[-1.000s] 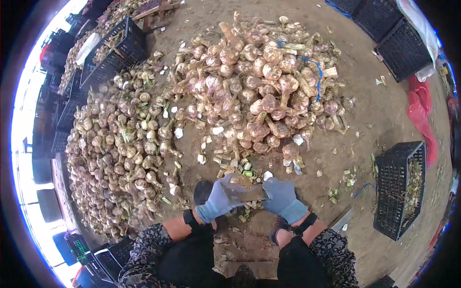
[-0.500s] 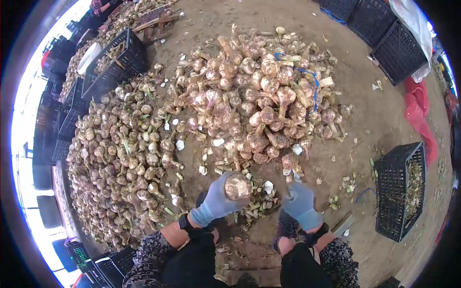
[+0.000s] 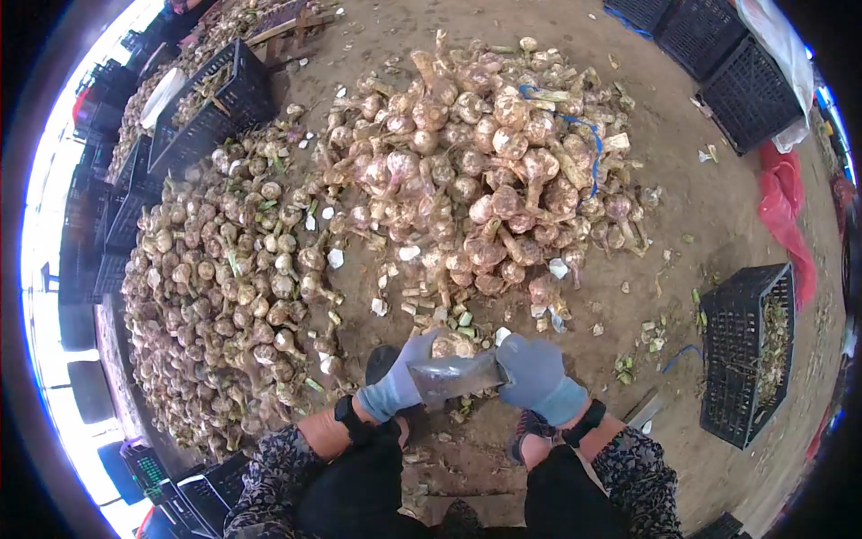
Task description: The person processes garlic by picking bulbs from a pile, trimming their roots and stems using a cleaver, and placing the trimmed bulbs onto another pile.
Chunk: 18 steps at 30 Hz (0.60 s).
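Observation:
My left hand, in a grey-blue glove, is closed around a garlic bulb, partly hidden behind a blade. My right hand, gloved alike, grips a wide metal blade by its right end; the blade lies across the near side of the bulb. Beyond the hands rises a large heap of garlic with stalks. To the left spreads a second pile of bulbs. Cut stalk pieces lie on the ground just past the bulb.
A black crate with scraps stands at the right, near a red cloth. More black crates are at the upper right, and another crate is at the upper left. A flat strip lies right of my right hand.
My right hand has moved left to the bulb, and the blade now shows broadside across it. My left hand still holds the bulb, whose face is now mostly covered.

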### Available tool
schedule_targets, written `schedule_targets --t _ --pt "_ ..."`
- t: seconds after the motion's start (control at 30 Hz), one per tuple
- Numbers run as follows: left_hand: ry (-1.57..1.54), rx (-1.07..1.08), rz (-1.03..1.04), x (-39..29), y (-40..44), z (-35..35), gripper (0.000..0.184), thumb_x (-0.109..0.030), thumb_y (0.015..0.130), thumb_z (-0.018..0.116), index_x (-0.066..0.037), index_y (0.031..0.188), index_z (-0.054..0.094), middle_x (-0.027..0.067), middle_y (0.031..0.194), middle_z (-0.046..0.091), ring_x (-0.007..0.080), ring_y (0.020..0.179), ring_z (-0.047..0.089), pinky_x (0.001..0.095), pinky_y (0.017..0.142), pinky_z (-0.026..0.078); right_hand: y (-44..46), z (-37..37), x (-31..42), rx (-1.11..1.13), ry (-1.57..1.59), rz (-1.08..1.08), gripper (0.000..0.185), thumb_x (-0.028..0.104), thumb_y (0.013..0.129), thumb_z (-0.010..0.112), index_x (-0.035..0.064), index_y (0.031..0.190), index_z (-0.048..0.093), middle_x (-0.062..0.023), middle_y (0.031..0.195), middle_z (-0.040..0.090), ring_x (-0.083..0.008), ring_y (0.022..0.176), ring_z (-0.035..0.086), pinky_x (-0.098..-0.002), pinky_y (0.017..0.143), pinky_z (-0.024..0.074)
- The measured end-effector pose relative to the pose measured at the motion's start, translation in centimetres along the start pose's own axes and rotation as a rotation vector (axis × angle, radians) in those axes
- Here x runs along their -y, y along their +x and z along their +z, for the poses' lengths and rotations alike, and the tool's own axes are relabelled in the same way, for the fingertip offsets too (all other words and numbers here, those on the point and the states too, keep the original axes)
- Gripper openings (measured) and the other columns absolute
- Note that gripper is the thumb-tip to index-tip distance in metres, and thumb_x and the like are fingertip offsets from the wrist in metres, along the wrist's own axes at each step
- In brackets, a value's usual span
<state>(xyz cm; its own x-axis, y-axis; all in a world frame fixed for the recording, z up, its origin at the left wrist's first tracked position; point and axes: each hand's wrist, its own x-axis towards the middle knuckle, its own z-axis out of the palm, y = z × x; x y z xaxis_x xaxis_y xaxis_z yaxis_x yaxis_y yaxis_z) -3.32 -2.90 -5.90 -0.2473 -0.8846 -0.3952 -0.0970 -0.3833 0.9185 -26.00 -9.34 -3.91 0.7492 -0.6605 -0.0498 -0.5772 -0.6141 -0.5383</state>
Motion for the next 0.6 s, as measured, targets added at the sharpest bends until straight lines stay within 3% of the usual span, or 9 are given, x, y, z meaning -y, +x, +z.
schedule_targets --t 0.03,0.07,0.1,0.17,0.23,0.3,0.4,0.53,0.6 --pt "-0.057 -0.04 -0.054 -1.7 -0.4 0.0 0.06 -0.019 0.066 0.078 0.0 0.117 0.052 0.0081 0.103 0.063 0.0188 0.095 0.061 0.0307 0.086 0.046 0.0 1.3 -1.5 0.002 0.003 0.002 0.022 0.024 0.065 0.066 0.0127 0.084 0.06 -0.0083 0.078 0.059 -0.0303 0.065 0.062 -0.0432 0.056 0.0481" --pt "-0.114 -0.077 -0.106 -3.3 -0.8 0.1 0.065 -0.017 0.06 0.082 0.0 0.116 0.053 0.0051 0.098 0.064 0.0168 0.092 0.061 0.0293 0.083 0.046 -0.1 3.1 -4.0 0.086 -0.03 0.198 0.022 0.024 0.067 0.066 0.0115 0.083 0.06 -0.0102 0.077 0.06 -0.0317 0.067 0.062 -0.0439 0.057 0.0482" --pt "-0.021 -0.011 0.063 -4.6 -1.6 -0.1 0.064 -0.018 0.06 0.082 0.0 0.115 0.053 0.0063 0.098 0.064 0.0163 0.09 0.061 0.0295 0.082 0.047 -0.4 3.6 -5.7 0.166 -0.064 0.393 0.022 0.025 0.068 0.065 0.0102 0.083 0.06 -0.0121 0.077 0.061 -0.0331 0.07 0.062 -0.0447 0.059 0.0484" --pt "0.183 0.022 0.299 -6.2 -2.3 -0.8 0.065 -0.019 0.061 0.082 0.0 0.116 0.052 0.0105 0.097 0.064 0.0156 0.087 0.061 0.0302 0.08 0.048 -2.7 2.6 -7.8 0.075 -0.062 0.452 0.02 0.024 0.069 0.065 0.0093 0.082 0.06 -0.0135 0.076 0.061 -0.0346 0.071 0.062 -0.0451 0.06 0.0484" --pt "0.204 -0.015 0.181 -6.0 -2.2 -1.4 0.066 -0.02 0.061 0.082 0.0 0.117 0.051 0.0113 0.098 0.064 0.0166 0.087 0.061 0.0307 0.081 0.048 -3.9 2.3 -6.9 0.024 -0.049 0.525 0.019 0.024 0.07 0.064 0.0084 0.081 0.06 -0.015 0.076 0.062 -0.0361 0.072 0.062 -0.0454 0.061 0.0484" --pt "0.267 -0.061 0.134 -5.2 -1.1 -1.8 0.069 -0.022 0.062 0.082 0.001 0.118 0.049 0.0124 0.096 0.064 0.02 0.085 0.063 0.0311 0.082 0.048 -2.1 0.9 -5.0 -0.236 0.052 0.354 0.019 0.02 0.06 0.066 0.008 0.073 0.057 -0.0138 0.068 0.056 -0.0369 0.066 0.059 -0.0458 0.056 0.0465" --pt "0.243 -0.066 0.252 -3.7 0.2 -1.2 0.066 -0.023 0.064 0.08 0.001 0.118 0.05 0.0132 0.095 0.065 0.022 0.084 0.063 0.0307 0.082 0.048 -0.4 -0.4 -1.0 -0.081 0.12 0.21 0.018 0.02 0.06 0.065 0.0087 0.071 0.055 -0.014 0.068 0.056 -0.0369 0.064 0.058 -0.0455 0.054 0.0456" --pt "0.345 -0.018 0.184 -3.0 0.1 -1.0 0.069 -0.023 0.07 0.077 -0.003 0.127 0.042 0.0124 0.096 0.065 0.0212 0.085 0.064 0.0304 0.08 0.049 0.5 -1.4 1.9 -0.012 0.127 0.133 0.019 0.02 0.06 0.065 0.0092 0.074 0.057 -0.0135 0.07 0.056 -0.0363 0.063 0.058 -0.0453 0.053 0.0454" --pt "0.124 -0.018 0.171 -2.3 0.5 0.1 0.075 -0.025 0.069 0.078 -0.004 0.129 0.038 0.0112 0.094 0.065 0.0215 0.084 0.064 0.0309 0.078 0.05 0.5 -1.5 2.1 -0.032 0.163 0.094 0.018 0.019 0.065 0.063 0.0076 0.077 0.06 -0.0157 0.074 0.06 -0.0344 0.071 0.061 -0.0445 0.058 0.0482"
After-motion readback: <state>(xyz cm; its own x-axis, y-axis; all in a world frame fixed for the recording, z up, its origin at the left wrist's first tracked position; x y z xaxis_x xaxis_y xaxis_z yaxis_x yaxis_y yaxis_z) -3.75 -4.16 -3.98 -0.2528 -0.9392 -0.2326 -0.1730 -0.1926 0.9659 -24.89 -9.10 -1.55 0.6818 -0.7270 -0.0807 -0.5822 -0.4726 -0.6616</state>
